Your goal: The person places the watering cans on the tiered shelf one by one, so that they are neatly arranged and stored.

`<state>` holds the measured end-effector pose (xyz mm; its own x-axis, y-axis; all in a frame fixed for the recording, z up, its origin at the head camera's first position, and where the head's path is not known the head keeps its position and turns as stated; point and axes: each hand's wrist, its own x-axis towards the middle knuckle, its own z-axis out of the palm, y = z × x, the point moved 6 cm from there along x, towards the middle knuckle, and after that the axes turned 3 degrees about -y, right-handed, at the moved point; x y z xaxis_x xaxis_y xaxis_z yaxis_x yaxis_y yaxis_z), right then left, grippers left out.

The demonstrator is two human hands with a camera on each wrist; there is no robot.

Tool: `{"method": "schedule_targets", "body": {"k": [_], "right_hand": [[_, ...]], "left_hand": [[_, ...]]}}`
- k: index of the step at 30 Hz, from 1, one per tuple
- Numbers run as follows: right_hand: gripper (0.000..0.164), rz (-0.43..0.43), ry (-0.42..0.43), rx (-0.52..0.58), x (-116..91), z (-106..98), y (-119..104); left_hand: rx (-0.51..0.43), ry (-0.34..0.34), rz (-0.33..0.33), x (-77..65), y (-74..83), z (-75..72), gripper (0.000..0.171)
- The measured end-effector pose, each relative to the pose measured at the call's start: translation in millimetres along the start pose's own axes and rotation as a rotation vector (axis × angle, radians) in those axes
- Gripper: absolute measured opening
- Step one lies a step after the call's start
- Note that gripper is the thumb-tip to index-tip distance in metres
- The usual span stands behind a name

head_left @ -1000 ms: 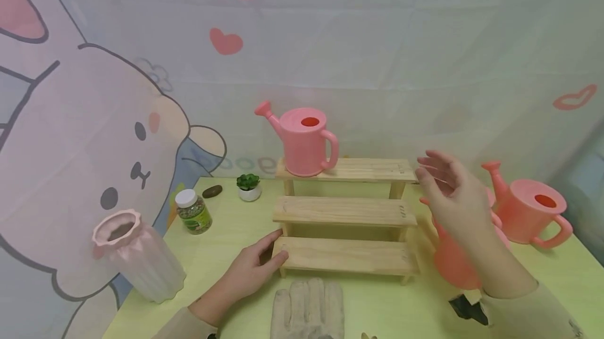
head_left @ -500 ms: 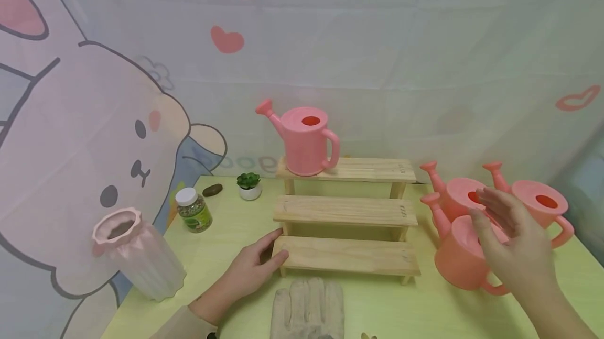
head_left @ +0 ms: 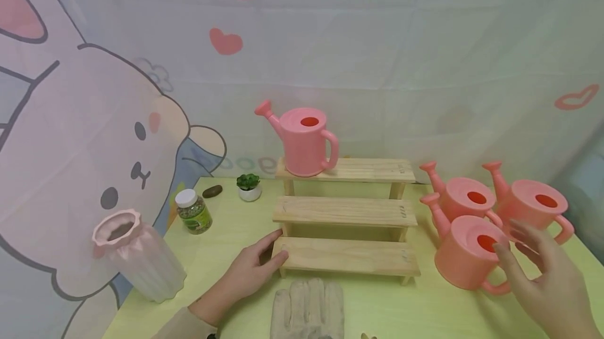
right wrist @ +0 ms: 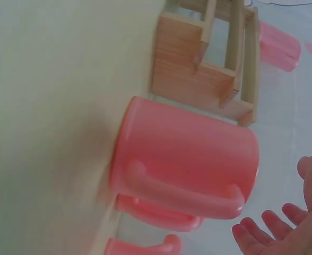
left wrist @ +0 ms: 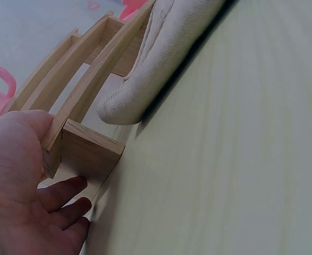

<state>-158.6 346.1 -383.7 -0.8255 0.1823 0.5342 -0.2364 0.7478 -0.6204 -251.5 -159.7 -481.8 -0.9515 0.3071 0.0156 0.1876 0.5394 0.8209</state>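
- R hand (head_left: 549,281) swung from by the wooden stand's (head_left: 344,210) top right corner to lower right of frame, beside the front can (head_left: 464,255); fingers apart, nothing held, no contact afaict.
- L hand (head_left: 252,268), lower center-left, same spot, gripping the stand's left end.
- So rn: top-shelf can (head_left: 305,148) upper center, 3 cans on worktop (head_left: 387,307), right side.

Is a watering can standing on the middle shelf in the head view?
No, the only watering can on the wooden stand sits on its top shelf.
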Motion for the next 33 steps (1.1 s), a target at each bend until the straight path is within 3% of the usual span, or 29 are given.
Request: {"method": "schedule_targets", "body": {"k": [4,11,15,20,25,33], "right_hand": [[0.065,0.053,-0.076,-0.031,-11,3,17],[0.087,0.190,-0.290,-0.134,-21,12,46],[0.094,0.251,-0.350,-0.204,-24,13,57],[0.085,0.258,-0.371,-0.273,-26,14,63],[0.074,0.260,-0.409,-0.309,-27,16,63],[0.060,0.287,-0.374,-0.327,-30,12,62]], "left_hand": [[0.001,-0.004,-0.004,0.0,-0.5,0.3,0.067],[-0.006,-0.007,0.007,0.3,1.0,0.1,0.065],[0.002,-0.008,0.009,0.2,0.5,0.1,0.065],[0.019,-0.001,0.036,0.0,1.9,-0.8,0.066],[0.001,-0.008,0.017,0.5,0.4,-0.5,0.065],[-0.008,-0.006,0.015,0.0,0.1,-0.2,0.064]]}}
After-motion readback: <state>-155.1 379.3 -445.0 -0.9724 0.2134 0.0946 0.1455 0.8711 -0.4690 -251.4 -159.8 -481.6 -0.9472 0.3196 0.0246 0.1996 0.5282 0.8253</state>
